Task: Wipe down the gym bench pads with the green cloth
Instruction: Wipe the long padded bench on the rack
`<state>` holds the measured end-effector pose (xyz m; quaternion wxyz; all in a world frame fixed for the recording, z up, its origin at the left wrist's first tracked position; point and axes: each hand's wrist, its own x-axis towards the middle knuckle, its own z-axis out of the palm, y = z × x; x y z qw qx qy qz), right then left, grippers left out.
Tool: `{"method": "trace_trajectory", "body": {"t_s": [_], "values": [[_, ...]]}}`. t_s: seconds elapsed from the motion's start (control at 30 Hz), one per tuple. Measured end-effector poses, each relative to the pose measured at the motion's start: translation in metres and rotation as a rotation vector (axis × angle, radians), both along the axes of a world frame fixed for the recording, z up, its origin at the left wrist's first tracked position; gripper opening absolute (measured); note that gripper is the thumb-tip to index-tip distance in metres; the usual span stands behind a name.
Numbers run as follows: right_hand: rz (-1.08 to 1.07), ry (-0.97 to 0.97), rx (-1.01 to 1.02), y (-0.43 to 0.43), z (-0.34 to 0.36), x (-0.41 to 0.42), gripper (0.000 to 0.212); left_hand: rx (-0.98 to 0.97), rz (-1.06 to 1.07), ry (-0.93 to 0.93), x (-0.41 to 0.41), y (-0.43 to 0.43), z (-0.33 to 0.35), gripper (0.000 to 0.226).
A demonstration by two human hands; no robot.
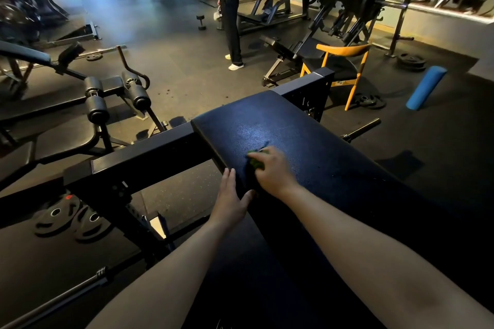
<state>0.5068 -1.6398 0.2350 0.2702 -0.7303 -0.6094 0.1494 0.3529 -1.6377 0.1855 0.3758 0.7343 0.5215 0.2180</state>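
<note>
A long dark blue bench pad [288,125] runs from the lower middle up toward the centre of the head view. My right hand [272,171] grips a small bunched green cloth [257,160] and holds it against the pad's top surface, near its left side. Only a bit of the cloth shows past my fingers. My left hand [232,199] rests flat with straight fingers along the pad's left edge, thumb on top of the pad.
A black steel crossbar [139,157] crosses under the pad's far end. Weight plates [72,218] lie on the floor at left. A leg-roller bench [115,93] stands left, a yellow chair [344,61] and blue foam roller [426,87] right. A person [231,8] stands beyond.
</note>
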Motion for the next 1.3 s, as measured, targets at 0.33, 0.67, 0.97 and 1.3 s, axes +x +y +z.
{"method": "trace_trajectory", "body": {"t_s": [0.33, 0.67, 0.97, 1.3], "values": [[0.078, -0.186, -0.029, -0.029, -0.011, 0.037, 0.045, 0.168, -0.039, 0.106, 0.014, -0.008, 0.000, 0.063], [-0.006, -0.001, -0.012, -0.027, -0.004, 0.012, 0.047, 0.103, 0.007, 0.098, 0.024, -0.007, 0.008, 0.066], [0.008, -0.214, -0.039, -0.034, -0.013, 0.055, 0.046, 0.170, 0.006, 0.121, 0.042, -0.023, 0.008, 0.064], [-0.181, -0.113, -0.066, -0.024, 0.000, 0.063, 0.044, 0.190, 0.005, 0.211, 0.045, -0.024, 0.003, 0.066]]}}
